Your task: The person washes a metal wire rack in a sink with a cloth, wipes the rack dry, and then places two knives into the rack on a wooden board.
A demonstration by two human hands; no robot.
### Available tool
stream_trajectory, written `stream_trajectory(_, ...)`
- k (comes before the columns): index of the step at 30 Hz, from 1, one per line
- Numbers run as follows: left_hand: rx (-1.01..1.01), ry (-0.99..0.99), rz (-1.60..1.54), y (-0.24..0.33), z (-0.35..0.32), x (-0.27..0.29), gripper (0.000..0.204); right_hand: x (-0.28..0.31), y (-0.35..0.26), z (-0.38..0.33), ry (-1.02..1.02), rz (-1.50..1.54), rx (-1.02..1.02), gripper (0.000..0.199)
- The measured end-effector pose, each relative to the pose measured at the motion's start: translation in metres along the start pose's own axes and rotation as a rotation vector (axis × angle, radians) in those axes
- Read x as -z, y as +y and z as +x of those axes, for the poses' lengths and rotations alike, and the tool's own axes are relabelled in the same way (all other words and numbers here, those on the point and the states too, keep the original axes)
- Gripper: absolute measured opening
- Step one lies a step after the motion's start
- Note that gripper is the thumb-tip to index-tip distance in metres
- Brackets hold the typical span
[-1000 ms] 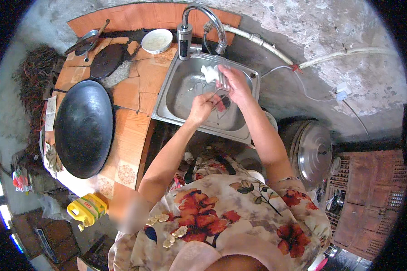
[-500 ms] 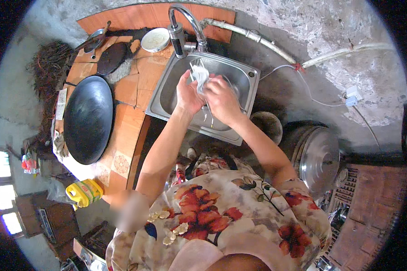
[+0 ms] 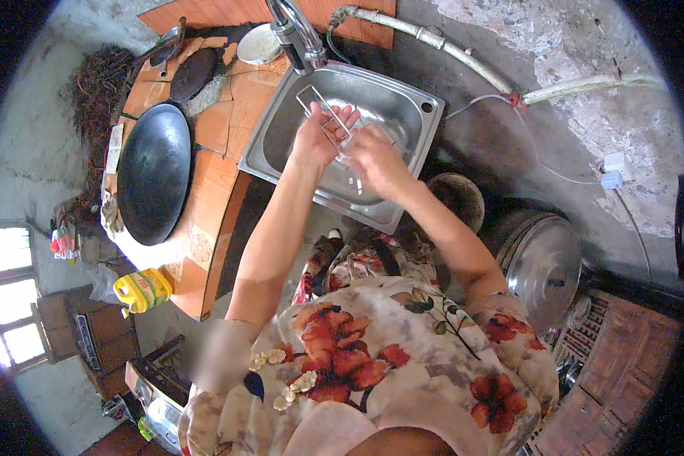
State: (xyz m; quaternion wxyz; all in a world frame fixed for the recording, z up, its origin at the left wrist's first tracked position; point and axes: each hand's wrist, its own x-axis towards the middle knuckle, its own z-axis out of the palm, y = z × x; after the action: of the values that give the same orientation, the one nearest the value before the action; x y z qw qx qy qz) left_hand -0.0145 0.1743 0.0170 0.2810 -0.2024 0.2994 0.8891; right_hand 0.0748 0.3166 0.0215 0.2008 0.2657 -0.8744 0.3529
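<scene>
Wire frame (image 3: 326,103), head view: thin, silvery, narrow loop with squared end, held above the sink (image 3: 399,87) in the cupped left hand (image 3: 319,140). Long axis slants from upper left, squared end toward the faucet (image 3: 299,42), to lower right, beside the blurred right hand (image 3: 378,163), fingers curled, grip indeterminable.

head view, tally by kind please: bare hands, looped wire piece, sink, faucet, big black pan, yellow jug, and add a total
Bare hands (left hand and right hand): 2
Looped wire piece: 1
Sink: 1
Faucet: 1
Big black pan: 1
Yellow jug: 1
Total: 7
</scene>
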Motion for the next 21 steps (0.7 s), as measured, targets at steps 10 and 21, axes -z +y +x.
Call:
stream_trajectory(10, 0.001, 0.117, -0.002, 0.004, -0.003, 0.011, 0.056, 0.003, -0.01, 0.009, -0.075, -0.032, -0.215, 0.011)
stream_trajectory(21, -0.223, -0.184, 0.423, 0.043, -0.05, 0.01, 0.049, 0.043, -0.033, 0.03, 0.461, 0.531, -0.552, 0.015)
